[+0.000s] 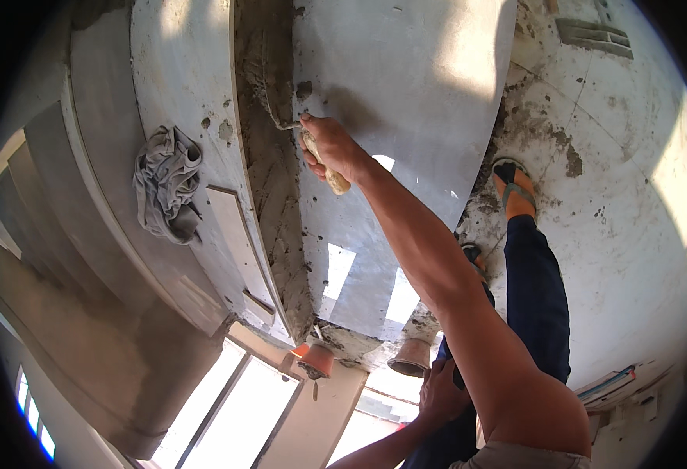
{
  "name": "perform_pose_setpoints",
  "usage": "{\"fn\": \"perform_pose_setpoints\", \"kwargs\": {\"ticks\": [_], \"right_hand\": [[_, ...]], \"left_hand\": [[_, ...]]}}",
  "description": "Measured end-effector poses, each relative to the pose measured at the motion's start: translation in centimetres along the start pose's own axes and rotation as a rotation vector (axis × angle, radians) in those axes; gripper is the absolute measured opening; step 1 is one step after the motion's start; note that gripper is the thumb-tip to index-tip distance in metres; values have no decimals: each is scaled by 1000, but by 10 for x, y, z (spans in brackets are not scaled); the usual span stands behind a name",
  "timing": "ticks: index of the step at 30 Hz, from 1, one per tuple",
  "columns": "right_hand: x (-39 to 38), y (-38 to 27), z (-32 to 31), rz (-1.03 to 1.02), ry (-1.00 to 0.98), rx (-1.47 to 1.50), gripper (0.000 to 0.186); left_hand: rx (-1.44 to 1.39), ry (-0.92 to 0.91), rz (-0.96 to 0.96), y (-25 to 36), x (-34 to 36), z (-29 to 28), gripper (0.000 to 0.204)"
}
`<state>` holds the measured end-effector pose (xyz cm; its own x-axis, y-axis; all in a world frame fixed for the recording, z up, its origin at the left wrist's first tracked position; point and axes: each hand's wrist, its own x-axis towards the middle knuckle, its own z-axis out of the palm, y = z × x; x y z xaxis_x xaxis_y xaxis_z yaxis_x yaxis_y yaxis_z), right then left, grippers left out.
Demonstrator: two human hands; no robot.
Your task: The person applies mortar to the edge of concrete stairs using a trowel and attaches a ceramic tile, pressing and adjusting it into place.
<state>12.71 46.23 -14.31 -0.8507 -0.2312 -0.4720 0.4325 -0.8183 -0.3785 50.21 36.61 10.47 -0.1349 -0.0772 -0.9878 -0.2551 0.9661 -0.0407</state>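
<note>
While the right hand (329,147) reached far forward at the end of a straightened arm, it was wrapped tight around the pale wooden handle of a mortar-caked steel trowel (321,166), whose blade ran up and away from the knuckles into the rough band of wet grey mortar (269,172) filling the long joint between two smooth grey cement slabs. That grip, thumb on top and fingers curled under, seemed meant to press the blade flat along the seam, so the tool lay almost in line with the joint rather than across it. Beyond the fingertips and to their left, a crumpled grey rag (167,186) sat on the left slab (179,70), close enough to be grabbed for wiping. The right slab (406,70) spread out just past the wrist, spotted with a few mortar flecks

Much nearer the body, the left hand (442,392) was closed loosely over dark blue trouser cloth at the thigh (537,313), holding nothing else, probably as a brace for the long lean. Just ahead of that hand, two small terracotta pots (318,359) stood at the near end of the mortar band. A foot in an orange sandal (515,187) stood right of the working arm on the stained white tiled floor (624,203)
</note>
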Motion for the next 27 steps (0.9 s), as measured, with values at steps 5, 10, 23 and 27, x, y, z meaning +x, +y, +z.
{"fn": "perform_pose_setpoints", "kwargs": {"ticks": [5, 10, 23, 27], "right_hand": [[-6, 19, 1, -157, -7, -174, 63], [-9, 48, 3, -176, -16, -239, 64], [-37, 165, 61, -286, 198, -346, 54], [-78, 194, 59, -263, 179, -427, 49]], "left_hand": [[25, 11, 50, -14, 3, 8, 75], [68, 6, 67, -16, 3, 6, 76], [-59, -77, -6, -4, -3, -14, 76], [-11, -84, 84, -4, -2, -19, 73]]}}
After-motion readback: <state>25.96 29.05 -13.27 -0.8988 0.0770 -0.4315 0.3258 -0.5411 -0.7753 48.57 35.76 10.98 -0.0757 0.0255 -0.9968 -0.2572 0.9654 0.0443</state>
